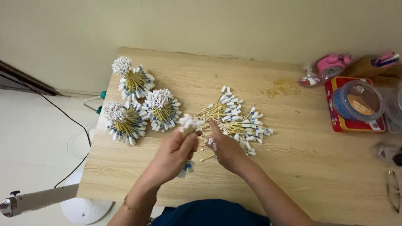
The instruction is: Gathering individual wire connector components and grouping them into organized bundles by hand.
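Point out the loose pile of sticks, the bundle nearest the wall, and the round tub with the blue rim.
Loose pile (238, 121), head view, on the tagged sticks at its middle.
Far bundle (133, 80), head view, on its yellow stems.
Tub (359, 100), head view, on its clear lid.

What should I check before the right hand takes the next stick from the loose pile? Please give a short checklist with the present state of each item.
1. Left hand grips its bunch of sticks, white tips up: ok.
2. Right hand rests at the near edge of the loose pile: ok.
3. Right fingers free of any stick: cannot tell, something white shows near them.
4. Loose pile lies well inside the table edge: ok.
5. Three finished bundles sit apart from the pile: ok.
6. Round container stands away from both hands: ok.
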